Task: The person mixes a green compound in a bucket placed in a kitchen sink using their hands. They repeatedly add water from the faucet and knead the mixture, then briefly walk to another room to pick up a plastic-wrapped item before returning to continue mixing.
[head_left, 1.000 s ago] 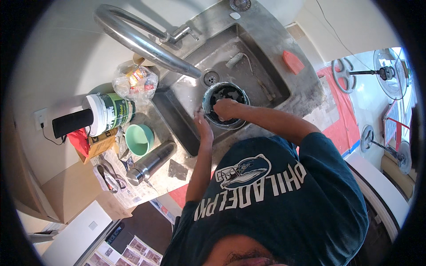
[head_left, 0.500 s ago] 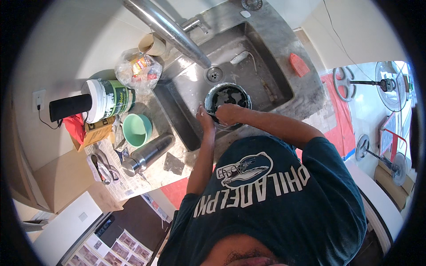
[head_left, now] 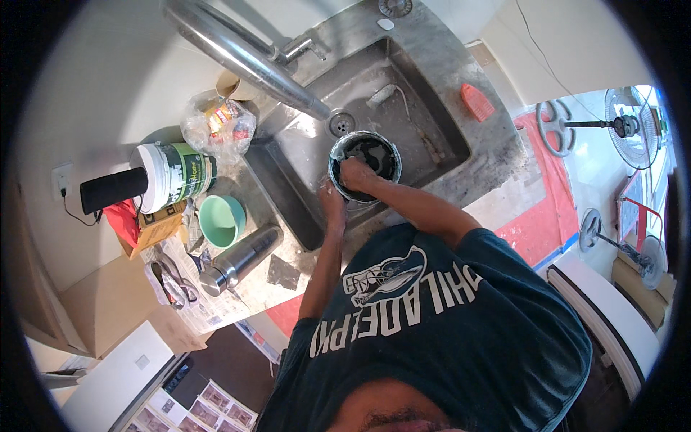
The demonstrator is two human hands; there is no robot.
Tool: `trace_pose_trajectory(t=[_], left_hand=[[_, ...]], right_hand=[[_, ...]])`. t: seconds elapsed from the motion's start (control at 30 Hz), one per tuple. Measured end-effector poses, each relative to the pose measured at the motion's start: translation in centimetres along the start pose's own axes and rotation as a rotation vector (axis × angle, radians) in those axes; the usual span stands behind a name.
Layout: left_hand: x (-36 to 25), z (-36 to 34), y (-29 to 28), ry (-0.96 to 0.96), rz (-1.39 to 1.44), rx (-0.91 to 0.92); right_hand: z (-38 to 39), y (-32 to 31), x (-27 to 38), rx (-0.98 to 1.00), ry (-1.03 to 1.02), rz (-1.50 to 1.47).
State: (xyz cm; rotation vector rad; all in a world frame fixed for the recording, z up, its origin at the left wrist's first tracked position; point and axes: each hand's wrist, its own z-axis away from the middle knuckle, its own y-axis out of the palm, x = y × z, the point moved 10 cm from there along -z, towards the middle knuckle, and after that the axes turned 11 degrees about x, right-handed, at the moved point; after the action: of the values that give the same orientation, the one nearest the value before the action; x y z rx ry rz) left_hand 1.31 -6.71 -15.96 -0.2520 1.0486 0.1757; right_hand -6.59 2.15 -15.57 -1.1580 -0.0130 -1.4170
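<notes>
A round bucket (head_left: 397, 173) with a dark inside and pale smears on its rim stands in the metal sink (head_left: 461, 137), close to the near wall. Dark, glossy liquid shows inside it. My left hand (head_left: 332, 204) grips the bucket at its near left side. Over the rim, my right hand (head_left: 357, 175) reaches into the bucket with its fingers curled. Whatever those fingers hold, if anything, is hidden. Just beyond the bucket lies the drain (head_left: 341, 124), under the end of the faucet (head_left: 252, 65).
A paint roller (head_left: 381, 96) lies in the sink. On the left counter are a green bowl (head_left: 222, 221), a steel bottle (head_left: 241, 261), a white-and-green tub (head_left: 173, 176), a phone (head_left: 114, 190) and a plastic bag (head_left: 219, 129). An orange-red scraper-like piece (head_left: 476, 102) lies to the right.
My right hand has moved from the near rim to the left, further into the bucket. My left hand stays at the bucket's side. The whole view has shifted slightly.
</notes>
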Motion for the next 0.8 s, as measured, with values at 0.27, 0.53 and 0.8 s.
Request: trace_pose_trajectory(t=[0.27, 0.53, 0.8], left_hand=[[0.5, 0.4, 0.3, 0.001, 0.327, -0.120], [-1.1, 0.5, 1.6, 0.105, -0.013, -0.041], [1.9, 1.0, 1.5, -0.029, 0.235, -0.071]], right_hand=[[6.2, -1.8, 4.8, 0.257, -0.333, 0.326], [2.8, -5.6, 2.8, -0.144, -0.193, -0.013], [1.9, -5.0, 2.6, 0.005, -0.024, 0.071]])
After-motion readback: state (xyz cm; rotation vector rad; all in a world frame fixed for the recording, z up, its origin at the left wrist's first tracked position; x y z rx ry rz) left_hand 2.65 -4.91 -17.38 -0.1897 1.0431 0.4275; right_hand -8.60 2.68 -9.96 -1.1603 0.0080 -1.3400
